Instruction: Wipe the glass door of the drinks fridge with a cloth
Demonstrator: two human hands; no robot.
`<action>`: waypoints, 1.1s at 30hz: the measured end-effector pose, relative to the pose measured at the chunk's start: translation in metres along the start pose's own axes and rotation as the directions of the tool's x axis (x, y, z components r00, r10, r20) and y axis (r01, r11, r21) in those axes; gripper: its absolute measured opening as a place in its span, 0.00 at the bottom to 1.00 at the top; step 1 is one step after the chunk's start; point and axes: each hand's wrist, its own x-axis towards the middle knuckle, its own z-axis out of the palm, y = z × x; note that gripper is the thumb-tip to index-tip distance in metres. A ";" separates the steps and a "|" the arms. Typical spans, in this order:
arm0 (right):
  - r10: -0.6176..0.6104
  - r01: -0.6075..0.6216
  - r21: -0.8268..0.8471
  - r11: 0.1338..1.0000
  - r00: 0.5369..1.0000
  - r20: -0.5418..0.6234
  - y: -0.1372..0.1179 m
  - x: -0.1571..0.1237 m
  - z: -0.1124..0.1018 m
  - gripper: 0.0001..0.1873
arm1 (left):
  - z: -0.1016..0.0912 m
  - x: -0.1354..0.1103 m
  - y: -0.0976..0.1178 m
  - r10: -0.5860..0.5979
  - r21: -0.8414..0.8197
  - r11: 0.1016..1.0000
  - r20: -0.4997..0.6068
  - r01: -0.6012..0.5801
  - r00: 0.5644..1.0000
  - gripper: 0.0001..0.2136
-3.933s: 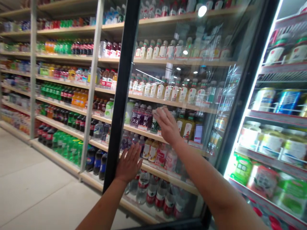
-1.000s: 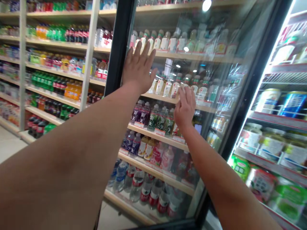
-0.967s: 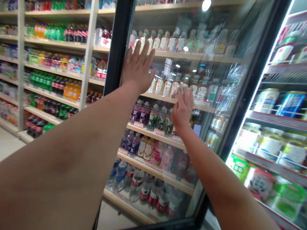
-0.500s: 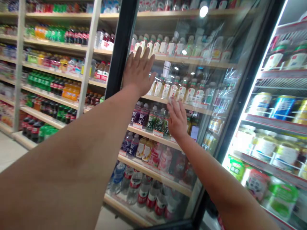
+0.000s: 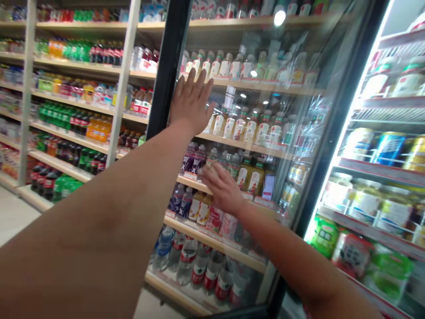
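Note:
A glass door with a black frame (image 5: 171, 53) stands swung out in front of me. My left hand (image 5: 191, 103) lies flat on its glass at the upper left, fingers spread, close to the frame. Lower and to the right, my right hand (image 5: 223, 188) is against the glass, palm toward it. Its fingers point left and are smeared by motion. A pale patch shows at the fingertips, and I cannot make out whether something is under them. Behind the glass, bottles with white labels (image 5: 239, 128) line a wooden shelf (image 5: 245, 144).
A lit fridge with wire shelves (image 5: 381, 170) holds bottles, cans (image 5: 391, 148) and bagged goods (image 5: 352, 252) on the right. Wooden shelves of drinks (image 5: 76, 97) run along the left, with pale floor (image 5: 13, 210) below. A white upright (image 5: 124, 66) divides them.
My right hand has slid down and to the left across the glass, its fingers swinging from pointing up to pointing left. My left hand stays in place.

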 end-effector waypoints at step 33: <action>0.305 -0.308 0.014 0.951 0.934 -0.187 0.008 -0.016 -0.002 0.30 | -0.006 -0.002 0.005 -0.029 -0.037 0.999 -0.007 0.028 1.000 0.46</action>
